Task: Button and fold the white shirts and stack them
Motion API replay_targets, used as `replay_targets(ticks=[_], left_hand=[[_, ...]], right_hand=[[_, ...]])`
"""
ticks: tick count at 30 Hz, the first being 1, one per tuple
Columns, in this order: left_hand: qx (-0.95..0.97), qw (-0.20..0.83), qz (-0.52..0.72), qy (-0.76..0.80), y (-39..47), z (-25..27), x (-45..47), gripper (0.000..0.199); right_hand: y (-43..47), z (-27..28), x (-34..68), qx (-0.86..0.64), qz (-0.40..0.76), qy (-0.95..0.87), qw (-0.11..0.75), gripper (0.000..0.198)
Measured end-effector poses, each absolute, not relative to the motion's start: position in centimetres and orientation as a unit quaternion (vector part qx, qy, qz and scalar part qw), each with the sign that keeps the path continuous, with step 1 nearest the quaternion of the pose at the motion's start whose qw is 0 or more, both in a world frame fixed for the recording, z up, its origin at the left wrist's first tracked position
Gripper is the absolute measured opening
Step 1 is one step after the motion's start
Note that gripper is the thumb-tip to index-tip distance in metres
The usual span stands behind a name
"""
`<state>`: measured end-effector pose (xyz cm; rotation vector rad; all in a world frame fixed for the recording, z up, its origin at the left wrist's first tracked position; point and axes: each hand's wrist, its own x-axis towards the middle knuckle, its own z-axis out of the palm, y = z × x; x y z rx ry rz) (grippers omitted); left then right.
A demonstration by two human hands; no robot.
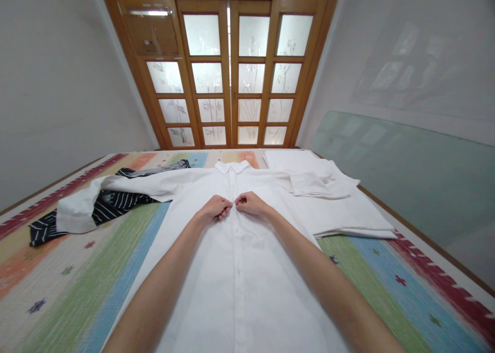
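Observation:
A white button-up shirt [209,275] lies front side up, its collar [232,166] at the far end and its sleeves spread to both sides. My left hand [217,207] is closed in a pinch at the front placket, a little below the collar. Close beside it, my right hand [249,203] pinches the placket from the other side. The fingertips of both hands almost meet on the cloth, which puckers slightly there. Whether a button sits between them is too small to make out. Further down, the placket [238,291] runs straight toward me.
Under the shirt is a striped, multicoloured bedspread [116,270]. A black-and-white striped garment [119,202] lies beneath the left sleeve. Folded white cloth [348,214] rests under the right sleeve. Wooden glass-paned doors [232,74] stand beyond, and a pale green panel [386,172] lines the right wall.

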<state>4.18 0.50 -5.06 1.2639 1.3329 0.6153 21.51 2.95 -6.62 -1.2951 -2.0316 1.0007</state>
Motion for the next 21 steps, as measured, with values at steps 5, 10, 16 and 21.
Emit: replay_targets(ticks=[5,10,16,21], left_hand=[[0.545,0.565,0.25,0.567,0.6,-5.1,4.2,0.035],[0.543,0.562,0.258,0.568,0.5,-5.2,4.1,0.033],[0.53,0.57,0.267,0.568,0.6,-5.3,4.2,0.034],[0.522,0.575,0.273,0.568,0.5,-5.0,4.2,0.032]], right_hand=[[2.6,-6.3,21.3,-0.493,0.329,-0.762,0.261,0.016],[2.4,-5.8,21.1,-0.521,0.312,-0.758,0.237,0.018],[2.3,-5.6,21.0,-0.521,0.292,-0.768,0.23,0.019],[2.3,-5.6,20.8,-0.53,0.306,-0.755,0.235,0.028]])
